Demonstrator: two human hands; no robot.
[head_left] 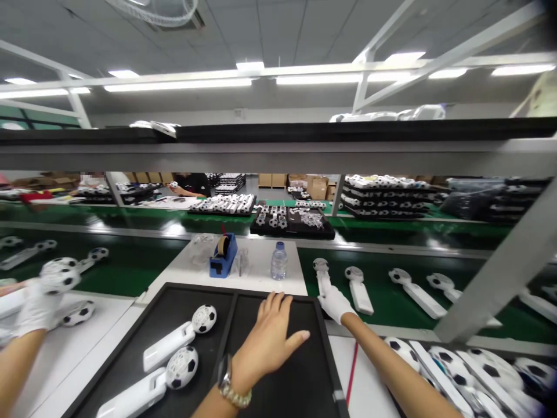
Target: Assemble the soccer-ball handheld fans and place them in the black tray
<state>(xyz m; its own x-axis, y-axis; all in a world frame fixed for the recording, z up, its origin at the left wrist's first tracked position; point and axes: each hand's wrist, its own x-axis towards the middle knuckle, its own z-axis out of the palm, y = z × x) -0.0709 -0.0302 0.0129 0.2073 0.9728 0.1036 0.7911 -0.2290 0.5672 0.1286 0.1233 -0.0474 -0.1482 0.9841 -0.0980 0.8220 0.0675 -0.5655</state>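
My left hand, bare with a dark watch and a beaded bracelet at the wrist, is spread palm down over the right compartment of a black tray. Whether it touches the tray floor, I cannot tell. A white glove covers my right hand, which reaches past the tray's right side to the green conveyor. Its fingers are closed on the white handle of a football-patterned handheld fan. Two similar fans, an upper fan and a lower fan, lie in the tray's left compartment.
Behind the tray are a blue tape dispenser and a water bottle. More fans lie along the green conveyor and pile up at lower right. A co-worker's gloved hand holds a fan at left. A grey post slants on the right.
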